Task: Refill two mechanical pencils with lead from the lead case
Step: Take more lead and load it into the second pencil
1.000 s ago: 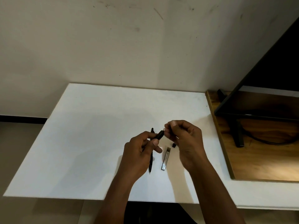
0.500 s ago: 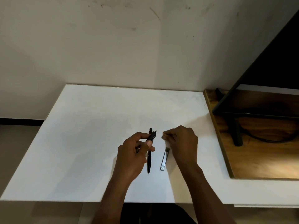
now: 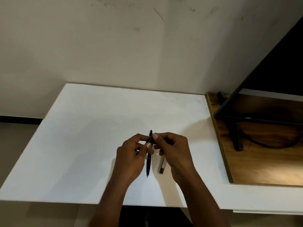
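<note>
Two hands meet over the white table (image 3: 82, 145)—my left hand (image 3: 131, 158) pinches one pencil (image 3: 150, 140), right hand (image 3: 174, 149) fingertips pinched at its top, seemingly capping it—second pencil (image 3: 148, 163) and lead case (image 3: 162, 165) flat beneath, within reach.

Dim, soft picture; warm glare at right, wide-angle bending edges.

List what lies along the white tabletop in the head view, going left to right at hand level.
Left hand → black mechanical pencil lying on the white tabletop → slim dark lead case → right hand → wooden board.
</note>
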A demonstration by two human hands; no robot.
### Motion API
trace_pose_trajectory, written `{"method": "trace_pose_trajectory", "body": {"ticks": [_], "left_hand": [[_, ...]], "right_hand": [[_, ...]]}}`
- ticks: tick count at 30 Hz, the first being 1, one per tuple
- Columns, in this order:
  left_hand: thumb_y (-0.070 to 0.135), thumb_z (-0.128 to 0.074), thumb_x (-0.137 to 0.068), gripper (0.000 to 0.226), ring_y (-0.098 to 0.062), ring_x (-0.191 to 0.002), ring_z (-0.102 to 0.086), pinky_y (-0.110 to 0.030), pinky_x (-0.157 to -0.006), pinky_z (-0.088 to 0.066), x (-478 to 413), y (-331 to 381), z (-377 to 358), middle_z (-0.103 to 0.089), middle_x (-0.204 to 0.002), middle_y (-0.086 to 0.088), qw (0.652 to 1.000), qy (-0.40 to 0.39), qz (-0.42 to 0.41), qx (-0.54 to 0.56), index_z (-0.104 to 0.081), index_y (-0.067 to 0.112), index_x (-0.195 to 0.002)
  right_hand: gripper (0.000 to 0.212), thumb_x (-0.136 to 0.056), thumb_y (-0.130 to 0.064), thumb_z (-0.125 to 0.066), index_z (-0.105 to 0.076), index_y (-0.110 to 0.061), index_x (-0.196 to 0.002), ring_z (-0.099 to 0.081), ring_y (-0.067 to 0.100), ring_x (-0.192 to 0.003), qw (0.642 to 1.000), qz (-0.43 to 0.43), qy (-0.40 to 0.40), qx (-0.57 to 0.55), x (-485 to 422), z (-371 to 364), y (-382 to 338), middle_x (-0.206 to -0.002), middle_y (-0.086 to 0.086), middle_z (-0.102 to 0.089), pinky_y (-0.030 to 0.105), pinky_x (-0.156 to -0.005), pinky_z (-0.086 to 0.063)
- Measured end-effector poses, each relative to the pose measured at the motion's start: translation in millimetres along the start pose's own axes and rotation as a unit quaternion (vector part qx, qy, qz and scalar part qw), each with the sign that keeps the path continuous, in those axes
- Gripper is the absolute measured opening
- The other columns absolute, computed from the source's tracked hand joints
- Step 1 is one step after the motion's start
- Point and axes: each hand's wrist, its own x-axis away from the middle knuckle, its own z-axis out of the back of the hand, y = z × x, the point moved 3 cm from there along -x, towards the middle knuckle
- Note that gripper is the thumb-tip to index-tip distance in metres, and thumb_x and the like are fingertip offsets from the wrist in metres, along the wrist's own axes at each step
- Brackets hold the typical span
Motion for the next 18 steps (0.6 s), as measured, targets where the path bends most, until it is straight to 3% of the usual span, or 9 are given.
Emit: {"method": "trace_pose_trajectory", "body": {"ticks": [7, 13, 16, 18], "left_hand": [[0.028, -0.062, -0.094, 0.012, 0.003, -0.064, -0.067, -0.019, -0.064, -0.047, 1.4, 1.8, -0.2, -0.078, -0.074, 0.012, 0.999, -0.035, 0.005, 0.014, -0.068, 0.031, -0.103], [0.023, -0.062, -0.094, 0.011, -0.004, -0.067, -0.073, -0.004, -0.053, -0.043, 3.1, 6.0, -9.3, -0.078, -0.077, 0.008, 0.998, -0.049, 0.013, 0.022, -0.068, 0.027, -0.103], [0.023, -0.062, -0.094, 0.011, -0.002, -0.063, -0.071, -0.003, -0.052, -0.042, 3.8, 3.1, -7.4, -0.078, -0.074, 0.007, 0.998, -0.051, 0.024, 0.030, -0.069, 0.026, -0.103], [0.022, -0.061, -0.094, 0.012, 0.003, -0.055, -0.065, -0.006, -0.053, -0.042, 3.7, 0.8, -0.8, -0.078, -0.074, 0.009, 0.999, -0.033, 0.027, 0.030, -0.069, 0.029, -0.101]], "right_hand": [[0.004, -0.080, -0.010, -0.079, -0.083, -0.010, -0.081, -0.070, 0.008, -0.066, 0.979, -0.120, -0.033, -0.163, -4.0, 12.0, -0.5, -0.077, 0.004, -0.078, 0.022, -0.061, -0.052], [0.019, -0.081, 0.003, -0.075, -0.080, -0.008, -0.067, -0.069, 0.011, -0.058, 0.958, -0.174, 0.009, -0.228, -7.3, 17.2, 3.2, -0.070, 0.006, -0.076, 0.020, -0.057, -0.056], [0.019, -0.082, 0.008, -0.071, -0.078, -0.006, -0.071, -0.070, 0.012, -0.059, 0.944, -0.160, 0.082, -0.276, -13.0, 28.2, 1.8, -0.071, 0.009, -0.076, 0.020, -0.058, -0.059], [0.017, -0.084, 0.006, -0.071, -0.076, -0.008, -0.076, -0.070, 0.017, -0.067, 0.952, -0.105, 0.156, -0.242, -18.9, 49.0, 0.3, -0.077, 0.010, -0.075, 0.022, -0.067, -0.061]]}}
